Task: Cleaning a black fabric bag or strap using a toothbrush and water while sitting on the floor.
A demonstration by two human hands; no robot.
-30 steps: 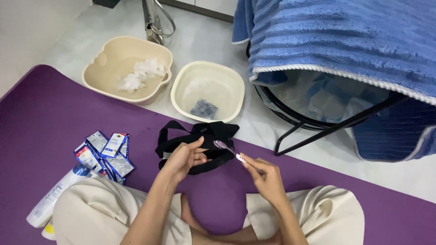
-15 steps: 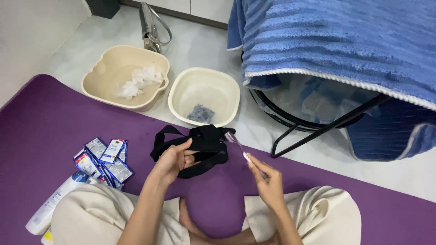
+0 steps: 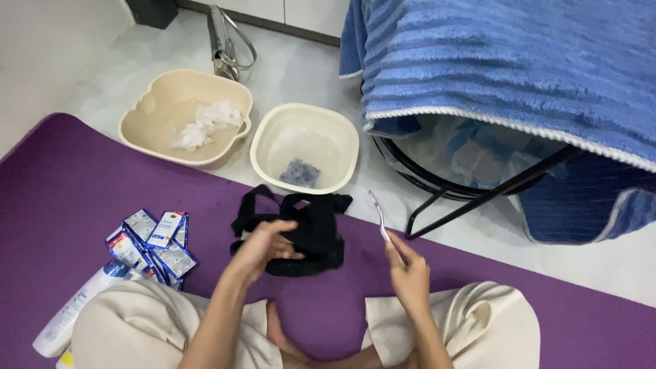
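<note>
I sit cross-legged on a purple mat [image 3: 61, 184]. A black strappy garment [image 3: 311, 229] lies bunched on the mat in front of my knees, and my left hand [image 3: 263, 246] rests on its left part, gripping the fabric. My right hand [image 3: 408, 273] is raised to the right of the garment and pinches the handle of a small pale toothbrush [image 3: 377, 213], its head pointing up and away from me.
Two cream basins stand on the tiled floor beyond the mat: the left basin [image 3: 147, 140] holds white foam, the right basin [image 3: 342, 130] holds something grey. Several blue-and-white sachets [image 3: 154, 242] and a white tube [image 3: 72, 311] lie at my left knee. A blue towel [image 3: 512, 61] hangs over a black rack [image 3: 471, 201].
My right hand has drawn the toothbrush away from the garment, out to the right. My left hand stays on the black fabric, which is now more spread out.
</note>
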